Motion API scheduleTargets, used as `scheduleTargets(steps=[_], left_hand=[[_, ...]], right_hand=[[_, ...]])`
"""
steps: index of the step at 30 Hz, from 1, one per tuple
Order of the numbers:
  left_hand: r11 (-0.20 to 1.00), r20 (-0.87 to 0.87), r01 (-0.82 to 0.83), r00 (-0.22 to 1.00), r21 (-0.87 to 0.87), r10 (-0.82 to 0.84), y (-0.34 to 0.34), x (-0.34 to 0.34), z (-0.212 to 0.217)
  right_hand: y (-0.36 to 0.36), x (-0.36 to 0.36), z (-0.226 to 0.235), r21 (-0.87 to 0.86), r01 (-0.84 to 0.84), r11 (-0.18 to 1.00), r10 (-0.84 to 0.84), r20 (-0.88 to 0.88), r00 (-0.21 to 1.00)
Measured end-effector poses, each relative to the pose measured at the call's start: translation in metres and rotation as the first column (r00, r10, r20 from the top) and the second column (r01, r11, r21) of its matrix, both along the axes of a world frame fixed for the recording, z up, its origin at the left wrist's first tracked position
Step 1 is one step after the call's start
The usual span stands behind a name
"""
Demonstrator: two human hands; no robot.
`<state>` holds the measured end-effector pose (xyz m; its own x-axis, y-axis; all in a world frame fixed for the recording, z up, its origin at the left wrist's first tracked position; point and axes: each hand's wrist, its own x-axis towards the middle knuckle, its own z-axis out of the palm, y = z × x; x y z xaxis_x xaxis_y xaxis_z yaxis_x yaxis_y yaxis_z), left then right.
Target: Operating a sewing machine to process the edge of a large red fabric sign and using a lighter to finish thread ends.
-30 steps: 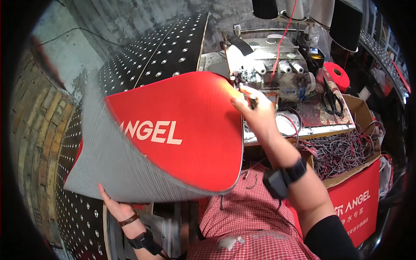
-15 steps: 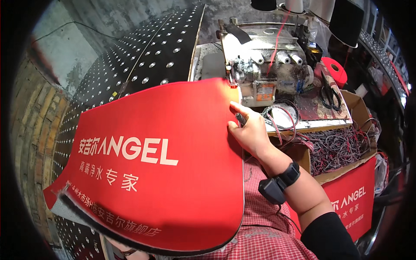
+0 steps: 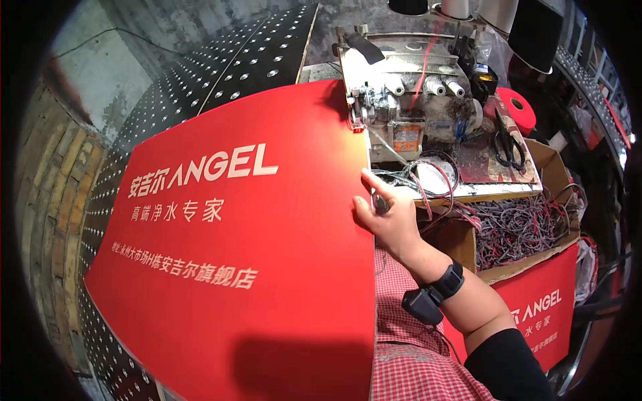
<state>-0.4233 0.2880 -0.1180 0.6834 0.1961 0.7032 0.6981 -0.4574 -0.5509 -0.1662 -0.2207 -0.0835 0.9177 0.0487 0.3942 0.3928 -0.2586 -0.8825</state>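
Note:
A large red mat (image 3: 307, 267) with white printed lettering spreads across the middle and left. Its far right corner lies at the needle area of an overlock sewing machine (image 3: 401, 100), beside a small lit red part. My right hand (image 3: 394, 220) pinches the mat's right edge just below the machine, thumb on top. A small dark tool (image 3: 381, 204), its kind unclear, is tucked between the fingers of that hand. My left hand is out of sight. A dark shadow falls on the near part of the mat.
Black scissors (image 3: 509, 150) and a red tape roll (image 3: 516, 110) sit right of the machine. Below stands a cardboard box (image 3: 528, 267) full of trimmed strips. Another red mat (image 3: 542, 321) hangs beneath it. A studded black panel (image 3: 254, 67) slopes behind the mat.
The red mat has advanced farther along the machine, away from me, and its curled near edge has flattened out. My right hand has slid slightly nearer along the edge.

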Motion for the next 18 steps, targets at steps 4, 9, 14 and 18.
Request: scheduleTargets(steps=[4, 9, 14, 18], left_hand=[[-0.435, 0.312, 0.025, 0.661, 0.9, 0.683, -0.018, 0.014, 0.065], [-0.567, 0.531, 0.818, 0.442, 0.091, 0.723, -0.055, 0.055, 0.076], [-0.566, 0.522, 0.808, 0.416, 0.164, 0.745, -0.047, 0.091, 0.059], [-0.551, 0.586, 0.832, 0.416, 0.064, 0.696, -0.032, 0.125, 0.054]], right_hand=[[-0.005, -0.021, -0.013, -0.04, -0.021, 0.999, 0.021, 0.005, 1.0], [-0.008, -0.046, 0.001, -0.045, -0.046, 0.998, 0.049, 0.062, 0.997], [-0.01, -0.055, 0.0, -0.009, -0.055, 0.998, 0.055, 0.056, 0.997], [-0.009, -0.06, 0.0, 0.115, -0.059, 0.992, 0.06, -0.003, 0.998]])
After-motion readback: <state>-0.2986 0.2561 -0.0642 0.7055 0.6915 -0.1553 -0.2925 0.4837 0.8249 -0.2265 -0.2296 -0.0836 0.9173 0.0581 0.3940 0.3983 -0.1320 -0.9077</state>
